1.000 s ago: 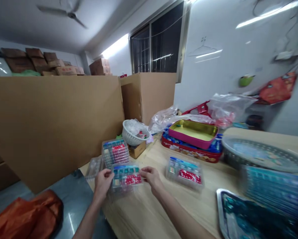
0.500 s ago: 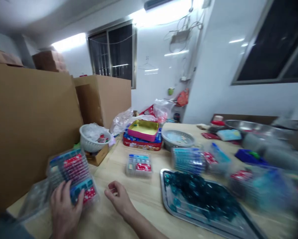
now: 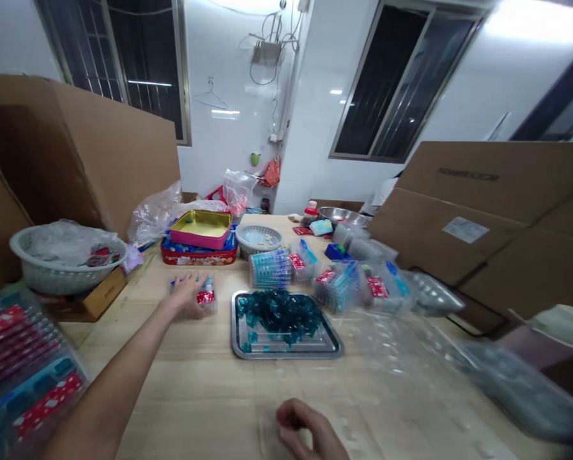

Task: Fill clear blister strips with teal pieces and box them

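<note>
Pale wooden surface (image 3: 171, 390) fills the lower frame, and the person's right hand (image 3: 305, 425) sits at its bottom edge, fingers (image 3: 290, 415) curled loosely inward with nothing visible in them. At the lower left corner lies a stack of clear packs (image 3: 22, 364) with blue and red contents. The left arm reaches from there toward the middle, and the left hand (image 3: 185, 295) is on a small clear pack (image 3: 206, 295) with a red label, its fingers curved over the top and gripping it. Just right of that hand is a steel tray (image 3: 286, 353) heaped with teal pieces (image 3: 279, 313). A blurred clear plastic tray (image 3: 401, 345) lies to its right.

Farther back, more clear packs (image 3: 338, 287) stand in a row. At the left, a white plastic basket (image 3: 68, 281) rests on a small box (image 3: 101, 300). Behind them are a red tin (image 3: 198, 254) under a pink-and-gold lid (image 3: 200, 229) and a round perforated basket (image 3: 259, 239). Large cardboard sheets (image 3: 482, 211) stand at the right, beneath the windows (image 3: 386, 83).
</note>
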Demonstrator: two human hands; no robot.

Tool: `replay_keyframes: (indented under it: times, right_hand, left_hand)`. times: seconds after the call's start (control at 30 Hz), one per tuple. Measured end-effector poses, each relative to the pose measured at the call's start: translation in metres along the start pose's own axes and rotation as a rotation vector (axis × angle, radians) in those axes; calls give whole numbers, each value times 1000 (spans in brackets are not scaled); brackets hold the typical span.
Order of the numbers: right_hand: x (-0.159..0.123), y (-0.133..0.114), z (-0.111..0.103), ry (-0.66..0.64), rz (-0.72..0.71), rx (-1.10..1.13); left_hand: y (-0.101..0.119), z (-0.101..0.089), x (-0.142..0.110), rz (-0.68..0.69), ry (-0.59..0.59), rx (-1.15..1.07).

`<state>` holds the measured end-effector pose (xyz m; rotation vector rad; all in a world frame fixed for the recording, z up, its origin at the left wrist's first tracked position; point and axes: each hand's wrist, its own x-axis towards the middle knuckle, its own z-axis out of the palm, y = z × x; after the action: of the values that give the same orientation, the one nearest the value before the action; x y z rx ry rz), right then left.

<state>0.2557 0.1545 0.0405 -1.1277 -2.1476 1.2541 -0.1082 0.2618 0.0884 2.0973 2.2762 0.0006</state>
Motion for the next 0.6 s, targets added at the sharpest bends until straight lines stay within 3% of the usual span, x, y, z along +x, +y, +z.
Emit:
replay_keyframes:
  times: [0.13, 0.23, 0.37, 0.5, 0.6]
  right_hand:
    - [2, 35, -18, 192, -116, -255]
    - [12, 47, -21, 229, -202, -416]
    - [27, 46, -15, 214, -207, -614]
    - [30, 42, -3, 148, -278, -645]
    - [29, 41, 4, 84, -403, -572]
  left_hand:
    - [7, 4, -34, 8, 36, 13]
    - [16, 10, -71, -9, 64, 41]
    - [22, 13, -114, -59, 41, 57]
    - [33, 3, -141, -139, -2, 65]
    - [61, 7, -160, -131, 197, 118]
